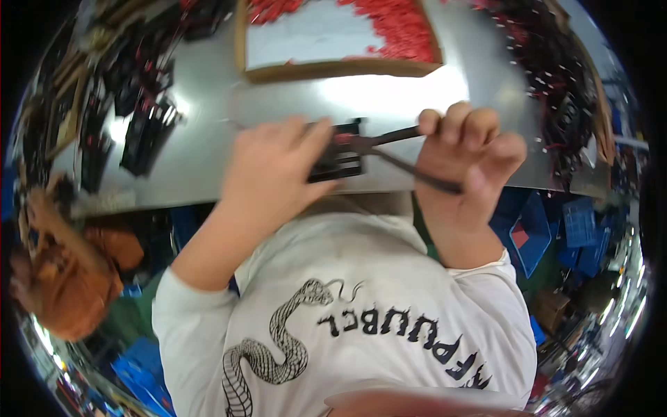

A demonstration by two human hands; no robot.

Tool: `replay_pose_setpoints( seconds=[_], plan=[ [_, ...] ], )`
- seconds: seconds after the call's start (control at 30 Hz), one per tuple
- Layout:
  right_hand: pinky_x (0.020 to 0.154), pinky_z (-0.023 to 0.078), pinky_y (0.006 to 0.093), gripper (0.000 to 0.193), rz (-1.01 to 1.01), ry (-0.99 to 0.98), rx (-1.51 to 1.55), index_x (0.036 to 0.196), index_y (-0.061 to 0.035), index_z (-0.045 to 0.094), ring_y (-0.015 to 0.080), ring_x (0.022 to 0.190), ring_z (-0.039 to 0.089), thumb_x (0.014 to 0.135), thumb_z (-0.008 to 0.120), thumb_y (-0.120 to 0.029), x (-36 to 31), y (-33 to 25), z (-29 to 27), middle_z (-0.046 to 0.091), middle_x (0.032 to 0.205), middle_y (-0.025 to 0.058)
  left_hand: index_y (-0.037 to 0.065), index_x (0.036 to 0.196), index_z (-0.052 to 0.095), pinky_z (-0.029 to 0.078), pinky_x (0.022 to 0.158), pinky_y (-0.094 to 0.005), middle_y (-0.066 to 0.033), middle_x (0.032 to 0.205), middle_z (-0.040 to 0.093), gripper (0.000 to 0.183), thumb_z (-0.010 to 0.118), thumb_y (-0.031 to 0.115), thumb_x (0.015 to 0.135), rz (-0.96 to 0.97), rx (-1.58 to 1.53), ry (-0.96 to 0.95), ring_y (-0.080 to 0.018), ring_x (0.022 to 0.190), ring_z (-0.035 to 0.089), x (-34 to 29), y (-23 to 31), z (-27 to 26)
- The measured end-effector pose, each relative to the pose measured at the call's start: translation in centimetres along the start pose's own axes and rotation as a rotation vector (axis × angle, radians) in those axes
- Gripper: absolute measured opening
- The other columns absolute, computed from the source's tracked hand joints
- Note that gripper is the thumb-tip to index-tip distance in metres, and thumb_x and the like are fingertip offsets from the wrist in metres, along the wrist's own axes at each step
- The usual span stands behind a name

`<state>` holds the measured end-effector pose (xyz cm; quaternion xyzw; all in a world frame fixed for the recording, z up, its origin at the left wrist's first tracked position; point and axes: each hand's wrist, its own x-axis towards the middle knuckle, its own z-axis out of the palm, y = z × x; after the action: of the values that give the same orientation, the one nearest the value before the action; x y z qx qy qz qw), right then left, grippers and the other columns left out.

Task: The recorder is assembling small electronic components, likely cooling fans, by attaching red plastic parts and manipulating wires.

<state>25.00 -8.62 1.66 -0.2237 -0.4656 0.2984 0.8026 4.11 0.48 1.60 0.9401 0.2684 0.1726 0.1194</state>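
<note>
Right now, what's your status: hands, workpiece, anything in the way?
Left hand holding black part. Right hand on pliers, handles spread, head at the part. Box of red pieces beyond, apart from both hands.

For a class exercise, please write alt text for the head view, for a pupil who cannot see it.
A person's left hand holds a small black part while the right hand holds pliers, handles spread, nose at the part. Beyond, on a metal table, sits a cardboard box with red pieces.

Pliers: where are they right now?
In the head view, the pliers are just right of centre, in the right hand, reaching to the black part in the left hand.
</note>
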Motion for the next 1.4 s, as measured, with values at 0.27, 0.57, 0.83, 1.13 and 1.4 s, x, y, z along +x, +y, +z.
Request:
replay_pose_setpoints(
  seconds=[0.27,0.57,0.83,1.13,1.4],
  plan=[
    [0.071,0.041,0.0405,0.03,-0.301,-0.12,-0.377,0.104,-0.0134,0.053,0.0219,0.082,0.045,0.082,0.055,0.006,1.9,0.2,-5.9,0.044,0.094,0.0074,0.007,0.136,0.062,0.052,0.088,-0.0446,-0.0173,0.121,0.066,0.074,0.088,0.028,0.071,-0.239,0.389,0.178,-0.039,0.103,0.066,0.6,-6.2,-8.3],
    [0.108,0.037,0.0495,0.058,-0.187,-0.637,-1.377,0.127,-0.0167,0.065,0.0348,0.129,0.052,0.074,0.086,-0.033,9.2,0.1,-11.0,0.06,0.134,0.0104,0.013,0.156,0.042,0.038,0.113,-0.0505,-0.0205,0.152,0.049,0.07,0.063,0.045,0.098,-0.598,0.759,0.243,-0.0425,0.137,0.047,-8.4,-23.1,-10.3],
    [0.108,0.043,0.0606,0.063,0.181,0.34,-2.334,0.148,-0.019,0.046,0.0322,0.141,0.047,0.088,0.064,-0.026,25.9,-7.3,-38.2,0.051,0.152,0.0057,0.007,0.156,0.04,0.035,0.114,-0.0519,-0.0232,0.155,0.043,0.075,0.069,0.037,0.094,-0.391,0.553,0.27,-0.0439,0.139,0.043,-6.8,-14.3,-6.8],
    [0.108,0.043,0.0505,0.081,0.262,-0.219,-2.505,0.141,-0.0112,0.055,0.0296,0.137,0.049,0.071,0.089,-0.032,29.2,-10.3,-34.1,0.06,0.138,0.0122,0.005,0.148,0.049,0.032,0.114,-0.0493,-0.0185,0.15,0.049,0.068,0.074,0.019,0.086,-0.295,0.479,0.281,-0.0388,0.136,0.046,-5.7,-10.2,-4.7],
    [0.083,0.056,0.0416,0.061,0.257,-0.624,-1.75,0.121,-0.0054,0.061,0.0382,0.099,0.068,0.072,0.09,-0.025,15.9,-2.1,-7.4,0.069,0.105,0.0183,0.011,0.13,0.065,0.042,0.102,-0.0498,-0.0146,0.14,0.059,0.057,0.077,0.036,0.081,0.329,-0.012,0.439,-0.0361,0.127,0.054,2.7,2.8,-0.2]
  ],
)
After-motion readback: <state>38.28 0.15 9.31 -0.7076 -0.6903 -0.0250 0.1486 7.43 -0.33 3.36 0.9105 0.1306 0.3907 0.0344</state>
